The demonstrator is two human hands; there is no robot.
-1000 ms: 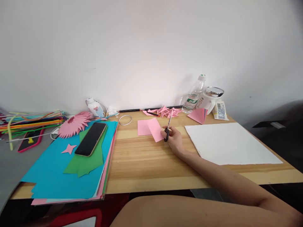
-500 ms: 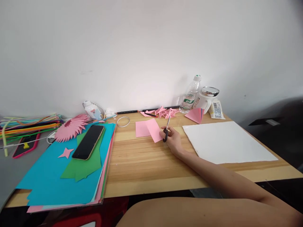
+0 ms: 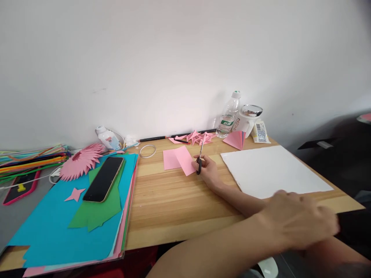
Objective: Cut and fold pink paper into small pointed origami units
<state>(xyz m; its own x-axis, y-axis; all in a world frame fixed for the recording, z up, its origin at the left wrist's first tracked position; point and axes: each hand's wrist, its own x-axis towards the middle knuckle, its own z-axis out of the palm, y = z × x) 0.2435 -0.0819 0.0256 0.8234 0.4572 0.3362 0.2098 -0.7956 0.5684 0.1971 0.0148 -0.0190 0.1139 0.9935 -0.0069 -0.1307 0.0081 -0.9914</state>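
The scissors (image 3: 199, 157) stand nearly upright on the wooden tabletop (image 3: 174, 200), black handles gripped in the closed right hand (image 3: 208, 170), blades pointing up toward the wall. Their handle end touches the edge of the folded pink paper (image 3: 178, 160), which lies loose and unheld. The left hand (image 3: 295, 218) crosses low over the near edge, blurred; it looks loosely closed and empty, though I cannot tell for sure. With nothing pinning the paper, a cut or nudge could slide it or tear it crooked. The raised tips could also catch the pink paper scraps (image 3: 197, 137) behind. The left forearm could scuff the white sheet (image 3: 275, 170) beside it.
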